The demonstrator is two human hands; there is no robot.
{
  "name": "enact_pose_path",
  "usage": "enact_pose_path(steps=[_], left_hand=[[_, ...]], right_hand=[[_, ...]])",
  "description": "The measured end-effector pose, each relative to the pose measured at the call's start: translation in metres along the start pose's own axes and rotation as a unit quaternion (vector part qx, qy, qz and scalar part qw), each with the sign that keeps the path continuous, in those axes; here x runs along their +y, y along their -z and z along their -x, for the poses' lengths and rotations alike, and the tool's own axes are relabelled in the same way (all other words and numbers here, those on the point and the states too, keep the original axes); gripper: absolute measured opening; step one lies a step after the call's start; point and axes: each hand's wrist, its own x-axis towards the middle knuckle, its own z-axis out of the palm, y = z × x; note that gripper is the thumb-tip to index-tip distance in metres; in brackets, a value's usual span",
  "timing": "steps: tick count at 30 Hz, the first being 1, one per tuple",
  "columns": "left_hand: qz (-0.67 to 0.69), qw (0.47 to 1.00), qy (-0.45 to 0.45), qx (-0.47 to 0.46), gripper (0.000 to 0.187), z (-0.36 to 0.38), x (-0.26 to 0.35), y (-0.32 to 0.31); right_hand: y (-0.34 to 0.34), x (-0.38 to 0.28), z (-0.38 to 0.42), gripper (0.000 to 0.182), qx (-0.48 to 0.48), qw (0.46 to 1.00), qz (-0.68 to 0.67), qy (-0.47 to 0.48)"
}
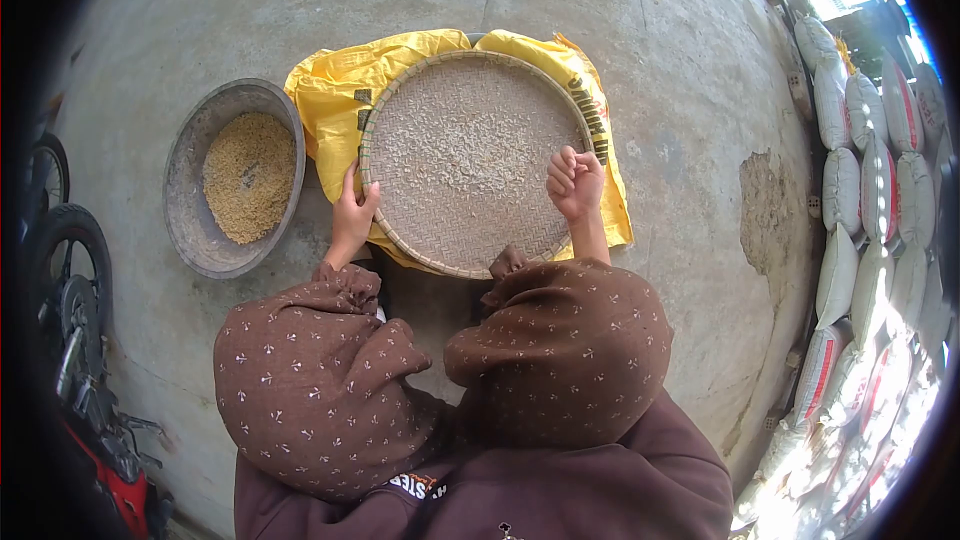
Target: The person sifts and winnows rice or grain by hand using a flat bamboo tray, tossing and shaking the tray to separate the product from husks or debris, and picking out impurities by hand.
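A round woven winnowing tray (430, 210) lies in front of me, with pale grains (480, 150) scattered over its middle. At its lower left edge my left hand (352, 215) grips the rim, the thumb near the top and the fingers along the outside. My right hand (577, 185) is raised by the right rim with its fingers curled closed; whatever they hold, if anything, is hidden. Beneath the tray spreads a yellow sack (325, 90) with dark lettering, partly covered by it.
To the left stands a grey basin (185, 210) holding yellowish grain (250, 175). A motorcycle (80, 320) is parked at the far left. Stacked white sacks (840, 190) line the right side. The concrete floor (700, 70) has a rough broken patch (765, 210).
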Motion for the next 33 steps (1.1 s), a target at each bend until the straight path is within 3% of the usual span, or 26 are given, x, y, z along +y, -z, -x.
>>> enact_pose_path(steps=[1, 2, 3, 4, 5, 8, 9, 11, 12, 14, 20, 21, 23, 24, 25, 26, 27, 28, 29, 30, 31, 33], left_hand=[[0.005, 1.000, -0.004, 0.003, 0.065, -0.001, -0.002, -0.001], [0.006, 1.000, -0.004, 0.002, 0.065, -0.001, -0.003, 0.000], [-0.006, 1.000, 0.017, -0.009, 0.064, -0.001, -0.003, 0.002], [-0.019, 0.999, 0.038, -0.018, 0.064, -0.001, -0.002, 0.002], [-0.018, 0.999, 0.037, -0.017, 0.064, -0.002, -0.002, 0.001], [0.005, 1.000, -0.002, 0.008, 0.064, -0.001, -0.004, -0.001], [-0.008, 1.000, -0.005, 0.010, 0.064, 0.000, 0.000, -0.001], [-0.021, 1.000, -0.008, 0.012, 0.063, 0.000, 0.004, 0.000], [-0.019, 1.000, -0.013, 0.014, 0.063, 0.000, 0.002, -0.001], [-0.017, 1.000, -0.019, 0.013, 0.063, -0.001, 0.001, -0.002], [0.013, 1.000, -0.010, 0.005, 0.063, 0.000, 0.003, -0.001], [0.002, 1.000, 0.004, -0.001, 0.063, 0.001, 0.005, 0.000], [-0.010, 1.000, 0.018, -0.007, 0.063, 0.001, 0.008, 0.001], [-0.020, 1.000, 0.006, -0.001, 0.064, 0.001, 0.009, 0.001], [-0.031, 1.000, -0.005, 0.004, 0.064, 0.001, 0.009, 0.001], [-0.030, 1.000, -0.004, 0.005, 0.064, 0.002, 0.009, 0.001], [-0.024, 1.000, -0.004, 0.004, 0.065, 0.002, 0.009, 0.001], [-0.017, 1.000, -0.003, 0.003, 0.065, 0.002, 0.008, 0.000], [-0.015, 1.000, -0.003, 0.004, 0.065, 0.002, 0.007, 0.000], [-0.017, 1.000, 0.006, -0.002, 0.066, 0.001, 0.006, 0.001], [-0.018, 1.000, 0.014, -0.007, 0.066, 0.001, 0.004, 0.001], [-0.021, 0.999, 0.024, -0.011, 0.067, 0.002, 0.003, 0.002]], right_hand=[[-0.007, -0.001, -0.001, 0.015, 0.001, 1.000, 0.001, 0.002], [-0.014, -0.001, -0.003, 0.015, 0.097, 0.981, 0.167, 0.010], [-0.014, -0.002, -0.005, 0.018, 0.190, 0.925, 0.328, 0.019], [-0.008, -0.002, -0.009, 0.020, 0.209, 0.885, 0.416, 0.027], [-0.005, -0.001, -0.013, 0.020, 0.208, 0.885, 0.416, 0.028], [0.006, 0.000, -0.024, 0.020, 0.309, 0.729, 0.609, 0.045], [0.014, 0.002, -0.029, 0.020, 0.308, 0.729, 0.609, 0.044], [0.031, 0.005, -0.036, 0.019, 0.296, 0.601, 0.732, 0.124], [0.025, 0.009, -0.035, 0.019, 0.297, 0.602, 0.731, 0.123], [0.005, 0.016, -0.031, 0.019, 0.312, 0.519, 0.785, 0.128], [0.011, 0.017, -0.035, 0.021, 0.308, 0.507, 0.796, 0.119], [0.015, 0.015, -0.035, 0.021, 0.308, 0.507, 0.796, 0.120], [0.023, 0.012, -0.035, 0.021, 0.317, 0.608, 0.721, 0.095], [0.019, 0.008, -0.031, 0.021, 0.317, 0.609, 0.721, 0.095], [0.013, 0.003, -0.024, 0.018, 0.285, 0.759, 0.584, 0.051], [0.007, -0.001, -0.018, 0.015, 0.242, 0.874, 0.420, 0.004], [0.009, -0.003, -0.012, 0.015, 0.242, 0.874, 0.421, 0.004], [0.011, -0.005, -0.006, 0.011, 0.176, 0.955, 0.237, 0.004], [0.013, -0.005, 0.000, 0.008, 0.101, 0.994, 0.042, 0.005], [0.011, -0.004, 0.004, 0.011, 0.050, 0.998, -0.040, 0.009], [0.009, -0.001, 0.005, 0.011, 0.051, 0.998, -0.039, 0.009], [0.007, 0.003, 0.007, 0.010, -0.046, 0.994, -0.096, 0.003]])
